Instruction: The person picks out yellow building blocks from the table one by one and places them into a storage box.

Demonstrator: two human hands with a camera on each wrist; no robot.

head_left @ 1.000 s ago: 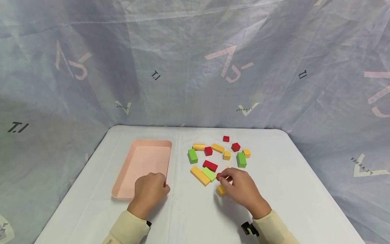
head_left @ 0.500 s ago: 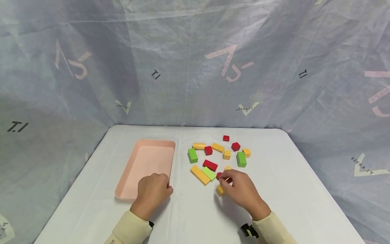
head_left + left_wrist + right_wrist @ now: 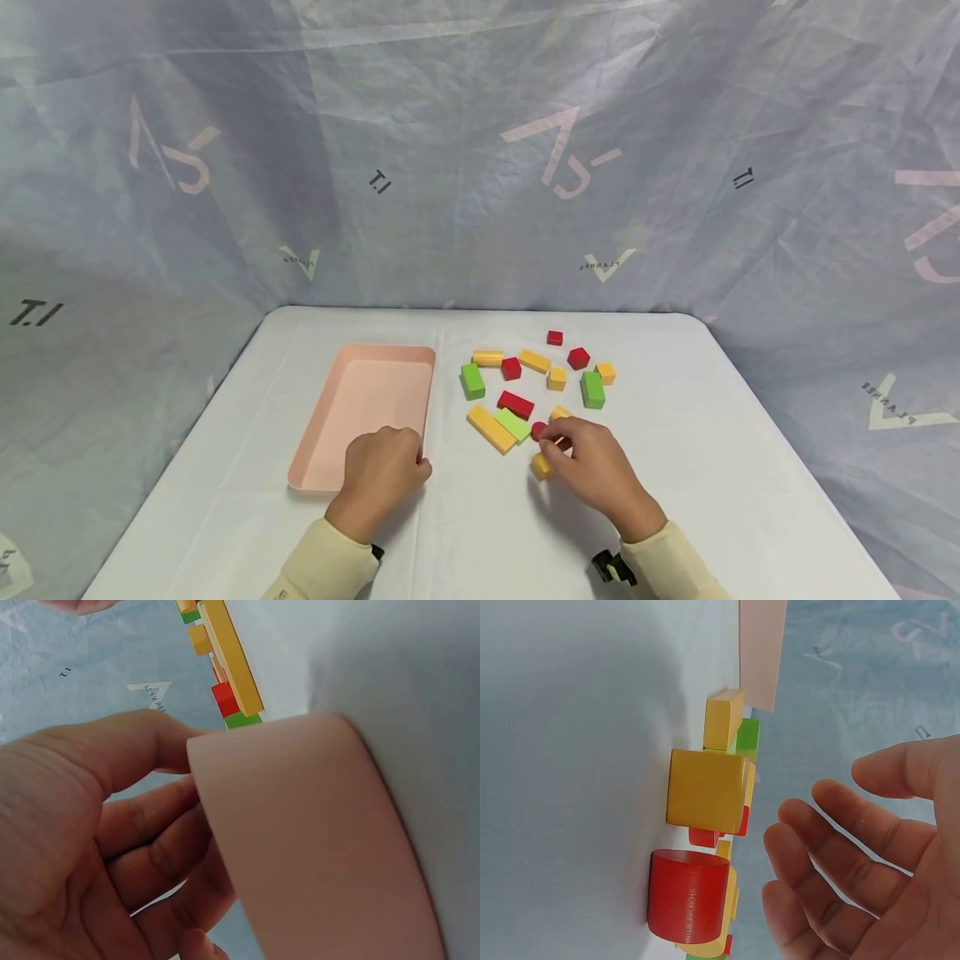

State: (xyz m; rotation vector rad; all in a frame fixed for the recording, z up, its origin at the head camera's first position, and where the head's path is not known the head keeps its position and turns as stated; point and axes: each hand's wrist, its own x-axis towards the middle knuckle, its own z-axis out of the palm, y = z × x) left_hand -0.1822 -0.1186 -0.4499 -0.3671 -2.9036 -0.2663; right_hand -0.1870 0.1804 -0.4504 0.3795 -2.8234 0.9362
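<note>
With thumb and fingers, my left hand [image 3: 385, 471] pinches the near right rim of a shallow pink tray [image 3: 378, 392]; the left wrist view shows the tray wall [image 3: 307, 832] between thumb and fingers. My right hand [image 3: 596, 467] hovers over the near side of a group of wooden blocks. Its fingers [image 3: 840, 855] are loosely bent and hold nothing. Beside it lie a yellow cube [image 3: 705, 791] and a red cylinder [image 3: 686, 900], both apart from the fingers. In the head view the hand hides most of that cylinder.
Several blocks lie right of the tray: a long yellow block [image 3: 491, 429], a light green block [image 3: 513, 425], a red block [image 3: 516, 405], green blocks [image 3: 592, 390] and a small red block [image 3: 555, 338] farthest back. Grey sheeting [image 3: 450, 167] hangs behind the white table [image 3: 712, 467].
My left hand has slid the tray a little to the right, toward the blocks. The right hand has stayed nearly still, and the blocks lie as before.
</note>
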